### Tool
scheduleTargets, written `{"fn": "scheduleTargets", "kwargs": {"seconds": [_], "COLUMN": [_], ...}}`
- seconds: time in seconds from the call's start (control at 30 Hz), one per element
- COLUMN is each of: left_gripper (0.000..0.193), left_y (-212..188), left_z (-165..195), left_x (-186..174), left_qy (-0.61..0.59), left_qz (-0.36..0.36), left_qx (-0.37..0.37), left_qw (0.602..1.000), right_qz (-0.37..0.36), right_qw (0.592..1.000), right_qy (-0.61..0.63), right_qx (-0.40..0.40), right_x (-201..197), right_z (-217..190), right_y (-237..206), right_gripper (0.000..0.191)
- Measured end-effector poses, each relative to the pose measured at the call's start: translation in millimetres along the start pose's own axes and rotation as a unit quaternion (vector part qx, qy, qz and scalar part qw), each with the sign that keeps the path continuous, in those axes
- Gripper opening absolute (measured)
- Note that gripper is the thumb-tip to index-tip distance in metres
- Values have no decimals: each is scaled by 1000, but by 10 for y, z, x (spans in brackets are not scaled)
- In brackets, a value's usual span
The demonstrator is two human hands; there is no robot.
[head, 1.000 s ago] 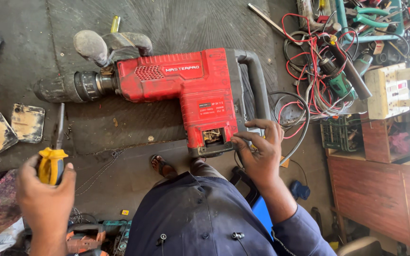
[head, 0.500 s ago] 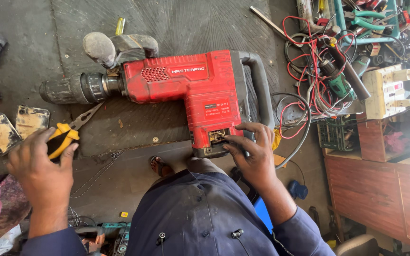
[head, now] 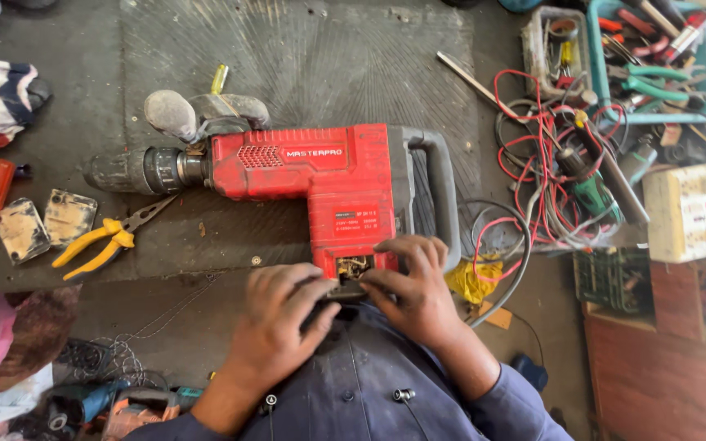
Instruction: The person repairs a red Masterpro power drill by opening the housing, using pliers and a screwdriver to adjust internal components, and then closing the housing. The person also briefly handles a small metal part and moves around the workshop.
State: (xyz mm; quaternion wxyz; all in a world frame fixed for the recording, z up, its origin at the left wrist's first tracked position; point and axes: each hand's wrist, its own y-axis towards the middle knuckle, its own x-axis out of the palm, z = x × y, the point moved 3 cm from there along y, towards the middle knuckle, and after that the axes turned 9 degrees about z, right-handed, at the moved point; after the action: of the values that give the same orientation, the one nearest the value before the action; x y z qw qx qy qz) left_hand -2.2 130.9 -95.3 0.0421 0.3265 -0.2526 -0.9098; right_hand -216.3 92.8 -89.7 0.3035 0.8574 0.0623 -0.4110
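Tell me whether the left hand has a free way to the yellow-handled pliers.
Probably yes. The left hand rests at the red hammer drill's open base, and the pliers lie uncovered on the mat to its left, nothing between.

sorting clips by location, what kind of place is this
Most likely a power-tool repair workshop. A red rotary hammer lies opened on a rubber mat, both hands, left hand and right hand, at its open base; yellow-handled pliers, tangled wires and a tool tray surround it.

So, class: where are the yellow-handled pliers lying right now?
In the head view, the yellow-handled pliers lie on the left, beside two small square plates, their jaws pointing toward the red hammer drill.
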Motion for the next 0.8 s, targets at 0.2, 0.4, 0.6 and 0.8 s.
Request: {"fn": "scheduleTargets", "kwargs": {"seconds": [0.2,0.4,0.6,0.8], "left_gripper": [34,28,27,29], "left_y": [246,365,530,430], "left_z": [155,143,219,200], "left_x": [448,684,715,806], "left_qy": [33,94,88,104], "left_qz": [18,31,15,16], "left_qx": [-34,-11,22,12], "left_qw": [999,995,996,994], "right_qz": [-27,-40,-32,-44], "right_qw": [995,990,992,992], "right_qy": [57,96,112,115], "right_qx": [-77,-98,-38,-25], "right_x": [-153,-200,-169,-85], "right_z": [385,692,743,764], "right_y": [50,48,156,158], "right_gripper": [21,22,34,64]}}
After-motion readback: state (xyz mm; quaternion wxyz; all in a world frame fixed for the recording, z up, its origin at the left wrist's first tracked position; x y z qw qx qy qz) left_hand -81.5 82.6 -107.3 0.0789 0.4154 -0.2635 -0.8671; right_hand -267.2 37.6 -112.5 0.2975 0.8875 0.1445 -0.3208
